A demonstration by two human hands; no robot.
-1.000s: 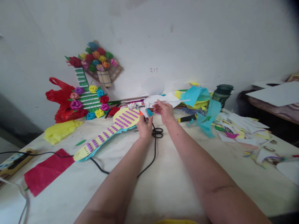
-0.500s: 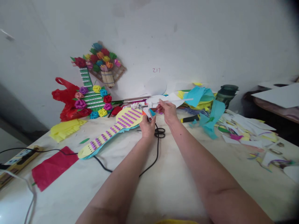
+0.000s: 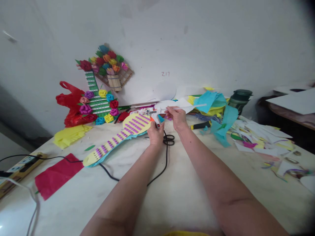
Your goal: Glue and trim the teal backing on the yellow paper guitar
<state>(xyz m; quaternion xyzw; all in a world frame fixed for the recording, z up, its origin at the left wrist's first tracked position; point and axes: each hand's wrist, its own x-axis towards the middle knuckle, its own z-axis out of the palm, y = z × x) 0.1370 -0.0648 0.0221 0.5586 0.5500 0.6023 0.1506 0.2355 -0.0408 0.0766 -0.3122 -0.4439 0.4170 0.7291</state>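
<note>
My left hand (image 3: 156, 132) is wrapped round the handle of a white glue gun (image 3: 155, 117), whose black cord runs down over the table. My right hand (image 3: 177, 117) pinches a long, translucent glue stick (image 3: 194, 107) at the rear of the gun; the stick's free end points right. Left of the gun lies a yellow guitar-shaped cutout (image 3: 134, 124) with purple strips and a blue layer beneath. Black scissors (image 3: 168, 140) rest between my wrists.
A green paper guitar with flowers (image 3: 98, 106) leans at the back left, near a red bag (image 3: 71, 101). Power strip (image 3: 22, 167) and red paper (image 3: 57, 175) are left. Paper scraps (image 3: 261, 134), a yellow-black tool (image 3: 200, 125) and a dark bottle (image 3: 240, 100) are right.
The fingers of my right hand have closed nearer to the gun's rear along the stick. My left hand keeps its hold. The whole view has shifted very slightly.
</note>
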